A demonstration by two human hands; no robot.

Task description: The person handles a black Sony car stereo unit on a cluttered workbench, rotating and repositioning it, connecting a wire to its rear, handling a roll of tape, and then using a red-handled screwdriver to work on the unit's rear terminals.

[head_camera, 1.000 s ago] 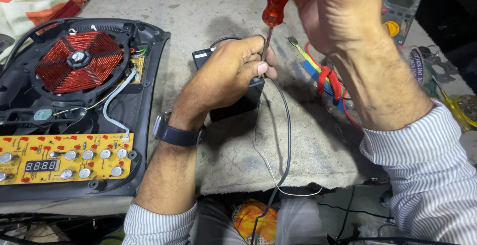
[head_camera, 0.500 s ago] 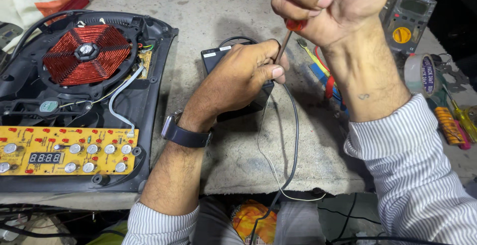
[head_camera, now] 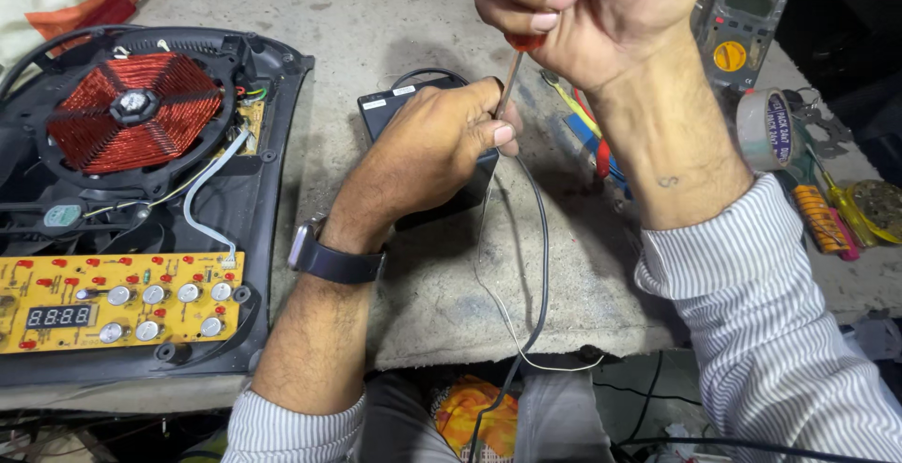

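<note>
Lying flat, small black box

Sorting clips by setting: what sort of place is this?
Likely an electronics repair bench: an opened induction cooker with bare copper coil, a multimeter, and a screwdriver in the right hand.

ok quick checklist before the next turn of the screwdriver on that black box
1. Right hand gripping the screwdriver handle: ok.
2. Left hand steadying the black box: ok.
3. Tip seated in a screw: cannot tell, the left hand hides it.
4. Left fingers clear of the shaft: not ok, they lie right beside it.
5. Black cable clear of the tip: cannot tell; it runs from under the left hand off the table edge.
</note>
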